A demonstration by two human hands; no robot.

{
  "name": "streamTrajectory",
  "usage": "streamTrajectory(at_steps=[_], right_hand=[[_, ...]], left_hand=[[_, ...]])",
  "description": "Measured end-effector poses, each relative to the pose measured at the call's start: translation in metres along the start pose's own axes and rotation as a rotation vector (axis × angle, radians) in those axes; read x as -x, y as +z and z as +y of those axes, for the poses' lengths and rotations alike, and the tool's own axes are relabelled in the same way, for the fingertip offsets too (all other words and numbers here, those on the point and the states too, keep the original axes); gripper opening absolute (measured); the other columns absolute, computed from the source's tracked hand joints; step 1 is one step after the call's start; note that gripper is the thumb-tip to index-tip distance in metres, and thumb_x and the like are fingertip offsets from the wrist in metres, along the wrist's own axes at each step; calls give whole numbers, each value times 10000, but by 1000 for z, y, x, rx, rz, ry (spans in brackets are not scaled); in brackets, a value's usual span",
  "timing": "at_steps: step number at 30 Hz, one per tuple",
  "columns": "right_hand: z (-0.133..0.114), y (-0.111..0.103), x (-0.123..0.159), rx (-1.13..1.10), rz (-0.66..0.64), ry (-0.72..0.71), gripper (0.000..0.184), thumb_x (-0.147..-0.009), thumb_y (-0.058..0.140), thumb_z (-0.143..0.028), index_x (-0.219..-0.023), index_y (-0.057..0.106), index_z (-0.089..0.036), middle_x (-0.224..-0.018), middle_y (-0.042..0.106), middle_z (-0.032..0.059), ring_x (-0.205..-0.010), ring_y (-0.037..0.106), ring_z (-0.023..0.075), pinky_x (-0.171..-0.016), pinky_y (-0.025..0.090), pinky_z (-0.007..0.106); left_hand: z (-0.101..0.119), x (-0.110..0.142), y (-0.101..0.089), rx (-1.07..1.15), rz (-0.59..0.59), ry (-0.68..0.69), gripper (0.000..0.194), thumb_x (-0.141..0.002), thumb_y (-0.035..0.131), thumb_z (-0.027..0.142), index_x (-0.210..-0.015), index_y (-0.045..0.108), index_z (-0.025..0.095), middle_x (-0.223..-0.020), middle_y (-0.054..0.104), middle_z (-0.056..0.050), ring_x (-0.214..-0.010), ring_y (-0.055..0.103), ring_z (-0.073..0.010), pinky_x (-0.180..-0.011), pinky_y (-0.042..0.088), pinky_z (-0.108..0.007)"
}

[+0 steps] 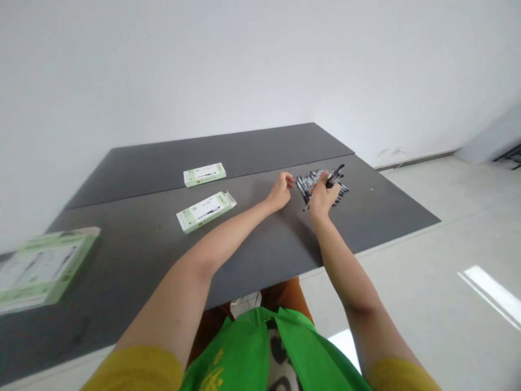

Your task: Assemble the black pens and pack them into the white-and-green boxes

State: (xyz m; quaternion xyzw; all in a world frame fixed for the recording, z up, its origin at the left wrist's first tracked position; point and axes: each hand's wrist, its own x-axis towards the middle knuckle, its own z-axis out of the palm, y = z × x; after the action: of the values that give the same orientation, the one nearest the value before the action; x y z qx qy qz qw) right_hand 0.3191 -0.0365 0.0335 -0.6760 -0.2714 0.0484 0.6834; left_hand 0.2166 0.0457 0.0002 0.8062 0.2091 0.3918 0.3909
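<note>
My right hand (323, 200) is closed around several dark pens (335, 176), which stick out above the fingers at a slant. Beneath and around it, a spread of pens with clear and black barrels (304, 187) lies side by side on the dark table. Just left of that spread, my left hand (280, 191) hovers close to the tabletop with fingers loosely bent and a little apart; nothing shows in it. The right palm and some of the pens are hidden by the fingers.
Two green-and-white pen boxes, a nearer one (205, 212) with its end flap raised and a farther one (204, 175), lie left of my hands. A larger green-and-white box (44, 269) sits at the far left. The grey table (252, 260) meets a white wall (244, 65).
</note>
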Motion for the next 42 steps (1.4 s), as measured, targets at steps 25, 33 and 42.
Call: streamTrajectory(at_steps=[25,33,42], right_hand=[[-23,7,14,-695,72,225,432,-784,600,-570,-1030,647,-218,-950,624,14,-868,631,95,-671,542,211],[-4,27,40,-567,-37,139,339,-833,559,-520,-921,566,-192,-856,667,24,-811,636,117,-742,520,259],[-25,5,11,-627,222,80,346,-751,664,-493,-833,438,-244,-686,470,-78,-530,463,79,-563,530,258]], left_hand=[[-18,10,-43,2,11,-149,114,-957,415,267,-931,484,180,-820,606,-8,-668,536,-105,-699,445,-251],[18,18,6,109,52,-102,242,-949,478,391,-849,521,175,-791,628,-20,-742,578,-126,-717,465,-258],[-13,-12,-6,-280,293,-147,215,-887,399,137,-1040,550,146,-1096,592,-102,-961,574,-154,-891,462,-297]])
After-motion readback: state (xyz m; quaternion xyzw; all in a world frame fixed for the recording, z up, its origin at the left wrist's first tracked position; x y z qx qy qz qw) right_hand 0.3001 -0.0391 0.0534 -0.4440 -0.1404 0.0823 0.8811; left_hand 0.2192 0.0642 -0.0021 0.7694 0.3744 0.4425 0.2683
